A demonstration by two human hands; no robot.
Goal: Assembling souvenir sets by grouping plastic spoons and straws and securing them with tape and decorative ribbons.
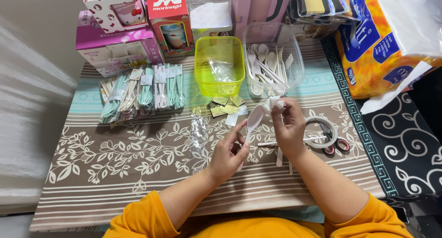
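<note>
Fingers of my left hand pinch the handle of a white plastic spoon, held above the table. My right hand clamps a white tissue against the spoon's bowl, just in front of the clear tub of cutlery.

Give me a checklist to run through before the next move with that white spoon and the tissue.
1. Left hand grips the white spoon by its handle: ok.
2. Right hand pinches the white tissue beside the bowl: ok.
3. Spoon bowl clean: cannot tell.
4. Clear tub of cutlery open and near: ok.
5. Scissors lie apart from both hands: ok.
6. Empty clear sleeve lies on the cloth near the left hand: ok.
</note>
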